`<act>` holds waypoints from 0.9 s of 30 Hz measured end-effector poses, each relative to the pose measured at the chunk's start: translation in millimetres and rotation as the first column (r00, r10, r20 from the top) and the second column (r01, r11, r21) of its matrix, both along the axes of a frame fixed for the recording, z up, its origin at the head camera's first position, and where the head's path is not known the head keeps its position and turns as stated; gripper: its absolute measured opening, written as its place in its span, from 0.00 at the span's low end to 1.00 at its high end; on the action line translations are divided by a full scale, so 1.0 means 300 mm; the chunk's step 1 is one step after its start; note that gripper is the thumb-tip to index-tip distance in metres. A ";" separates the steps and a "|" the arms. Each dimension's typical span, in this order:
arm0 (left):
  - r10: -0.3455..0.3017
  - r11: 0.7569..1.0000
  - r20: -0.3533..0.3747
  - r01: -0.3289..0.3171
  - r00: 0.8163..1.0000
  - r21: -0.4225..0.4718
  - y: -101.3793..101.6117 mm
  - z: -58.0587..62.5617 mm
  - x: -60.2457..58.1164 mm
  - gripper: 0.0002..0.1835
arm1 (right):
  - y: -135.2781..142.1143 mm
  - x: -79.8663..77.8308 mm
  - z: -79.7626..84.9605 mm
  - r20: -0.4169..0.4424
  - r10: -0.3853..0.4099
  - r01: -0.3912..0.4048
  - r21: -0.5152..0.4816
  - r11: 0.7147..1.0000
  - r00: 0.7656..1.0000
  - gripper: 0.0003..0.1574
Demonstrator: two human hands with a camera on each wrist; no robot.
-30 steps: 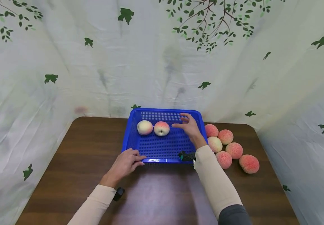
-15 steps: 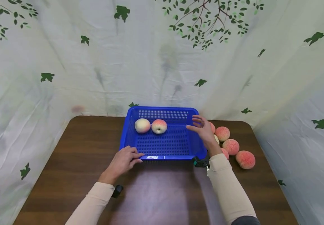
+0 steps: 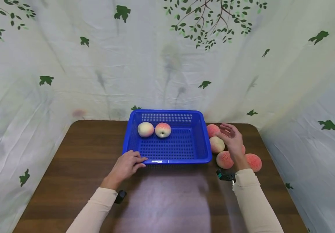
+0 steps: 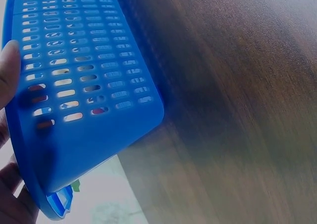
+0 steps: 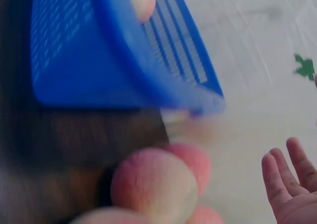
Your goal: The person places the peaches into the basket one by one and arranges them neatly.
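Two peaches, a cream-coloured peach (image 3: 145, 129) and a pink-topped peach (image 3: 163, 130), lay side by side in the far left part of a blue basket (image 3: 182, 161), which stood on a dark wooden table (image 3: 167, 200). The person's left hand (image 3: 126, 165) gripped the basket's rim at its near left corner, the rim pinched between thumb and fingers; in the left wrist view the thumb lay against the edge of the slotted wall. The right hand (image 3: 232, 139) hung over the loose fruit to the right of the basket, its fingers apart and nothing held between them. Whether its thumb touched any fruit, I could not tell. About that hand lay a red peach (image 3: 213, 130) at the back, a pale peach (image 3: 216, 144) in front of it near the basket's right wall, a rosy peach (image 3: 225, 160) nearer the person, and a large red peach (image 3: 253, 162) farthest right; part of another showed past the wrist. The right wrist view was blurred over the basket's rim and the fruit. Both arms wore cream sleeves (image 3: 93, 212), with a black device (image 3: 120, 196) at the left wrist and a black strap (image 3: 225, 176) at the right. Behind the table hung a white cloth (image 3: 68, 64) printed with green leaves and branches.
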State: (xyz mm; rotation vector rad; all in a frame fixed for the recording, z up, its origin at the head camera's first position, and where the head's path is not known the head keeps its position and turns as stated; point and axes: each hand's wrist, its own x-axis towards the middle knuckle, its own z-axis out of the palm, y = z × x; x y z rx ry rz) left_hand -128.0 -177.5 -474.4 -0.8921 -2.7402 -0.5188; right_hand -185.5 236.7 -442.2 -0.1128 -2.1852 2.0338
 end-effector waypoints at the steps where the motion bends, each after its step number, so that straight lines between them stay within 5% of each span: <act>1: 0.000 1.000 0.000 0.000 1.000 -0.003 0.000 -0.001 -0.001 0.15 | 0.014 0.007 -0.002 -0.009 -0.017 0.017 -0.009 1.000 1.000 0.31; 5: -0.008 1.000 -0.008 0.008 1.000 -0.004 0.003 -0.004 -0.003 0.15 | 0.073 0.034 -0.013 -0.043 -0.085 0.084 -0.020 0.996 0.995 0.28; 12: -0.002 1.000 -0.005 0.002 1.000 -0.015 0.002 -0.004 -0.001 0.15 | 0.166 0.084 -0.054 -0.132 -0.171 0.144 -0.192 0.971 0.976 0.33; 18: -0.012 1.000 -0.014 0.011 1.000 -0.019 0.000 -0.004 -0.003 0.15 | 0.252 0.109 -0.102 -0.159 -0.246 0.227 -0.130 0.965 0.956 0.32; 27: -0.017 1.000 -0.030 0.017 0.999 -0.002 0.001 -0.003 -0.002 0.15 | 0.346 0.142 -0.164 -0.020 -0.418 0.418 -0.003 0.908 0.908 0.32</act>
